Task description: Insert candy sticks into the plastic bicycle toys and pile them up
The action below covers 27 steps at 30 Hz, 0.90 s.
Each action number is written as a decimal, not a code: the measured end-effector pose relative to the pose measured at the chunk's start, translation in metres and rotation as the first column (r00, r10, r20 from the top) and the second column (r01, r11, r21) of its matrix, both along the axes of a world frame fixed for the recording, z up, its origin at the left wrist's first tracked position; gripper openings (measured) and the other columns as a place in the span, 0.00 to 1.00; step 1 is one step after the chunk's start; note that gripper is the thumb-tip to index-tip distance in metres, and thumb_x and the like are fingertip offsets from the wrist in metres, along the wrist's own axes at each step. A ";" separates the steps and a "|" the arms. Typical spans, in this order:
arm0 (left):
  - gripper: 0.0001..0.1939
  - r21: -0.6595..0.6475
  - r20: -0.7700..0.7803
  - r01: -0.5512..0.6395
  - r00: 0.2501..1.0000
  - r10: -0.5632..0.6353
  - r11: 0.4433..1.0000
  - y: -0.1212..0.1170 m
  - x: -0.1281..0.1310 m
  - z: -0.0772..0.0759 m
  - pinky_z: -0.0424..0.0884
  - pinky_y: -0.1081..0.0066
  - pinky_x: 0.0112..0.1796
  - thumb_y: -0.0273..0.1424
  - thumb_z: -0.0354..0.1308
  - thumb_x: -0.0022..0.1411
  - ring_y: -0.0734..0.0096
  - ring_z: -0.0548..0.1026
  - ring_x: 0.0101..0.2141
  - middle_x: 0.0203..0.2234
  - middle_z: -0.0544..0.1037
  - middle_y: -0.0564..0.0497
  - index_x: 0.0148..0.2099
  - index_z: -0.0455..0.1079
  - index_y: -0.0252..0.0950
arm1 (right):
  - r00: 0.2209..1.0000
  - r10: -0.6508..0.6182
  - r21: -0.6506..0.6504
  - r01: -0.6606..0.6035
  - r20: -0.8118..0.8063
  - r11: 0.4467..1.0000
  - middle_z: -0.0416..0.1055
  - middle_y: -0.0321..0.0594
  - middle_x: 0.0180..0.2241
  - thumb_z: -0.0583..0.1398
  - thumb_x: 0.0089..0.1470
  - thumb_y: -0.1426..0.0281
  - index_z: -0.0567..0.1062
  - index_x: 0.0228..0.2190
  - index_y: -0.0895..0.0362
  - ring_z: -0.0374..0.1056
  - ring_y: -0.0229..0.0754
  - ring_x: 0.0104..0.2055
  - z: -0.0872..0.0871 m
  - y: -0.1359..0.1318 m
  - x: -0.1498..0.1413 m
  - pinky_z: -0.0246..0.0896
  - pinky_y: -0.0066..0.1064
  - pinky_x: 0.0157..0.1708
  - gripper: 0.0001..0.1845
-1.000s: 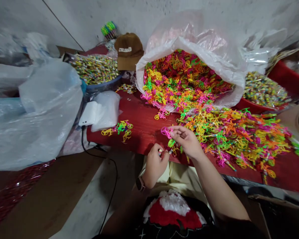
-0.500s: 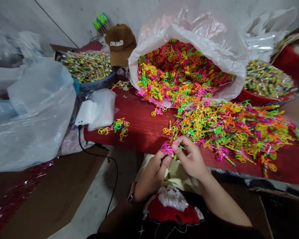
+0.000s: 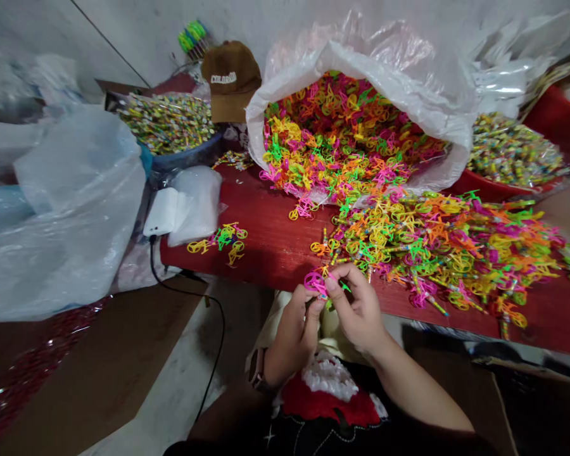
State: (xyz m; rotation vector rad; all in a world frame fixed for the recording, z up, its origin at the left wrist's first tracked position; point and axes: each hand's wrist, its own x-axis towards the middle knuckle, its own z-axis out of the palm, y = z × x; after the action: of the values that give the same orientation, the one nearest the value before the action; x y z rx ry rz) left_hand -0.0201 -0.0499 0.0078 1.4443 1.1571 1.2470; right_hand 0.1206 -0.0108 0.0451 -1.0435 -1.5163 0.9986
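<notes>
Close together at the table's front edge, both hands are closed around one small pink plastic toy bicycle (image 3: pixel 315 282). Thumb and forefinger of my right hand (image 3: pixel 361 310) pinch its right side. My left hand (image 3: pixel 292 332) grips low on it, where a small bluish-white bit shows between the fingertips; what that bit is I cannot make out. A green piece (image 3: pixel 345 287) pokes out by my right fingers. Just beyond lies a heap of bright toy bicycles (image 3: pixel 437 247), several joined to short patterned sticks.
A white sack (image 3: pixel 460 149) of toy bicycles lies open on the red table (image 3: pixel 266 253). A blue basin (image 3: pixel 190 155) and a red basin (image 3: pixel 494 185) hold patterned sticks. A brown cap (image 3: pixel 232 79), a white power bank (image 3: pixel 161 212) with a cable and plastic bags stand left.
The pink toy bicycle shows more fully between my fingers, its wheel turned more to view. My right hand has shifted slightly left, and both hands keep their grip.
</notes>
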 end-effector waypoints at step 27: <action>0.18 0.169 -0.563 0.165 0.825 -0.043 0.972 0.057 -0.024 -0.056 0.67 0.51 0.64 0.23 0.52 0.69 0.52 0.70 0.59 0.56 0.76 0.40 0.56 0.76 0.40 | 0.895 -0.205 0.418 0.022 0.397 0.908 0.76 0.48 0.51 0.58 0.68 0.73 0.74 0.53 0.54 0.72 0.50 0.55 -0.060 0.012 -0.030 0.68 0.46 0.56 0.13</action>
State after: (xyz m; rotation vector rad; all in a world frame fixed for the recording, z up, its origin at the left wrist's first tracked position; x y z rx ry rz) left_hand -0.0445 0.0068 -0.0479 2.0971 1.3222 0.9074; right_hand 0.0902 0.0012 -0.0149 -1.0788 -1.8955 0.3413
